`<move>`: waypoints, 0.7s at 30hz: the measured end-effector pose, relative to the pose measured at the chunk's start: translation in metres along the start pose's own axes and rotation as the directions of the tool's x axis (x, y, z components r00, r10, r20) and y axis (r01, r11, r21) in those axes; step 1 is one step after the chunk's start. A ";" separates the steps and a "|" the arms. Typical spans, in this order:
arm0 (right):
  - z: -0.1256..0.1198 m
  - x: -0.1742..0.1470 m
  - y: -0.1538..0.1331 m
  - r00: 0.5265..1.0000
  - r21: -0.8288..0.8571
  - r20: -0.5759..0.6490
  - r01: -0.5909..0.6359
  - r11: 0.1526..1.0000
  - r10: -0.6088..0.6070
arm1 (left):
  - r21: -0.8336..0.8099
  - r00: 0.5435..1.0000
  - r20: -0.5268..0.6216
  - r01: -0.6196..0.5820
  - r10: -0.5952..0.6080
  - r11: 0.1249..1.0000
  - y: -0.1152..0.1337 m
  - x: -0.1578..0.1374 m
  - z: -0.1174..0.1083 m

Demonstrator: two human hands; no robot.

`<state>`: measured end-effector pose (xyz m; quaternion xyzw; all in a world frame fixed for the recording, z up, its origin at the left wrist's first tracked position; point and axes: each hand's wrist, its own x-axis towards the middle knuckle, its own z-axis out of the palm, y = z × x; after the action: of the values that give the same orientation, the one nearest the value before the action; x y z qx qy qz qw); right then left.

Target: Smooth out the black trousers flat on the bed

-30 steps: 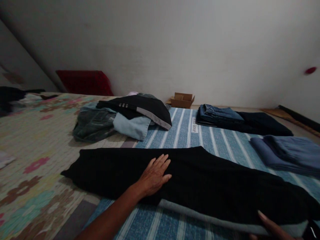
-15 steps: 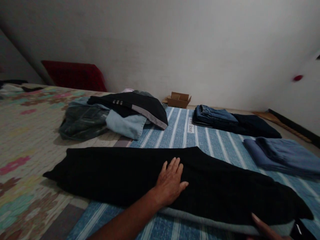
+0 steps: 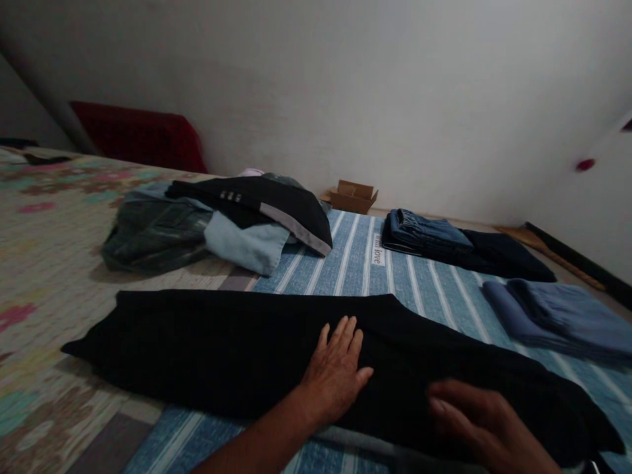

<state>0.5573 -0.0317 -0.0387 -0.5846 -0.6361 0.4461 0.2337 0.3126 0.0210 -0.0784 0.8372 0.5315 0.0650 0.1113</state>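
Right hand [image 3: 486, 428] hovered low at the near right edge, fingers loosely spread and a bit blurred, over or just brushing the cloth; contact could not be told. Left hand [image 3: 336, 376] lay flat beside it, fingers spread, palm pressed on the middle of the long black fabric trousers [image 3: 276, 349].

Trousers lay flat across the near part of the blue-and-white striped bedsheet [image 3: 355, 257], left end overhanging onto the floral patterned quilt [image 3: 44, 263]. Long axis ran left to right, sloping a little toward the viewer on the right. Narrow leg end pointed left; the wider end sat at the right by the right hand, a grey band showing under the near edge.

Step judged: smoothing and flattening the laid-out garment. A next move would call for a firm hold on one end while the middle stays pinned, so the cloth does not bunch.

Further back left: loose heap of dark jacket, pale blue and dark denim clothes [image 3: 222, 220]. Right: folded slate-blue cloth [image 3: 563, 316], then a folded stack of blue jeans and dark garment [image 3: 459, 243]. By the wall: small brown cardboard box [image 3: 353, 196] and dark red cushion [image 3: 138, 135].
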 end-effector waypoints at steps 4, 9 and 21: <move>-0.015 0.093 -0.028 0.974 -0.313 -0.103 0.159 0.936 -0.200 | 0.007 1.000 -0.018 -0.005 0.005 1.000 -0.002 -0.002 0.004; -0.015 0.180 -0.035 0.980 -0.555 0.036 0.182 0.812 -0.195 | -0.007 0.998 -0.062 -0.025 0.025 1.000 -0.004 -0.004 0.008; -0.033 0.224 -0.043 0.892 -0.558 0.433 0.150 0.816 0.132 | -0.032 0.997 -0.064 -0.034 0.032 0.999 -0.002 -0.007 0.011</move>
<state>0.5148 0.1945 -0.0364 -0.5042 -0.7803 0.3542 -0.1071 0.3108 0.0145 -0.0891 0.8415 0.5196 0.1022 0.1074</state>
